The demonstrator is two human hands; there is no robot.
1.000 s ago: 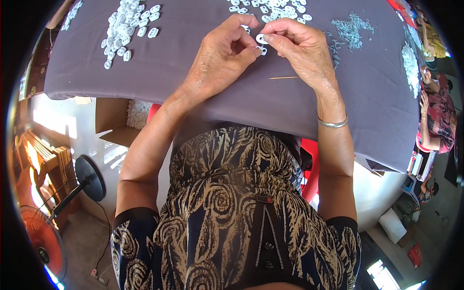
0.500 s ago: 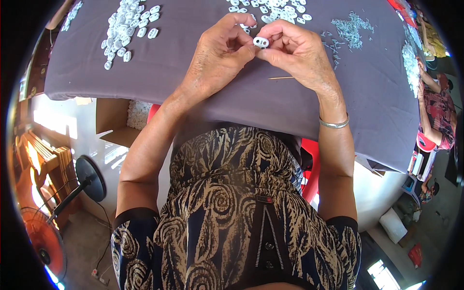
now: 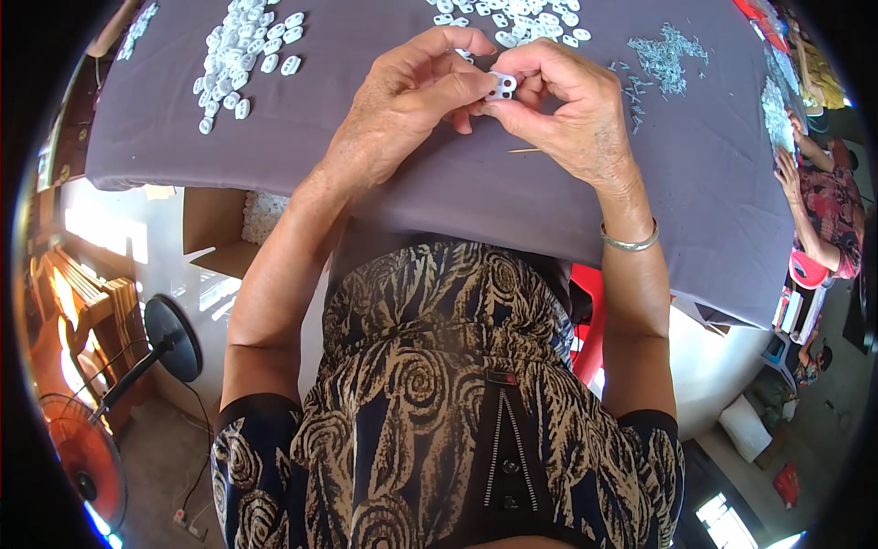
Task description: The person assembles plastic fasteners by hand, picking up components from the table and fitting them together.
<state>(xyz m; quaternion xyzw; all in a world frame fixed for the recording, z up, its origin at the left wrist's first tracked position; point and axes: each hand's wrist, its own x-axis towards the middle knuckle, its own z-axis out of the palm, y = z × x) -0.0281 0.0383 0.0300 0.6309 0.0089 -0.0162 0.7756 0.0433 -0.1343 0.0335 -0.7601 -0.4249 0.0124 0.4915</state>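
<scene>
Over the table, a small white plastic cord lock [image 3: 502,87] with round holes sits between my two hands. My right hand [image 3: 572,101] pinches it between thumb and index finger. The thumb of my left hand [image 3: 416,96] presses on its left side, while the left index finger curves above, off the piece. Part of the cord lock is hidden behind the fingertips. A thin wooden stick [image 3: 525,150] lies on the cloth below my right hand. Beyond my hands is a pile of white cord locks [image 3: 530,18], and small metal springs [image 3: 666,59] lie heaped to the right.
A grey cloth [image 3: 229,156] covers the table. Another heap of white pieces [image 3: 233,55] is at the left. An open cardboard box [image 3: 206,220] stands below the near edge, with a fan [image 3: 82,457] at lower left. A co-worker [image 3: 828,201] handles pale pieces [image 3: 777,114] at the far right.
The cord lock has turned in my fingers and moved slightly right and down. My left thumb has shifted right onto it. At the far right, the co-worker's hand has moved.
</scene>
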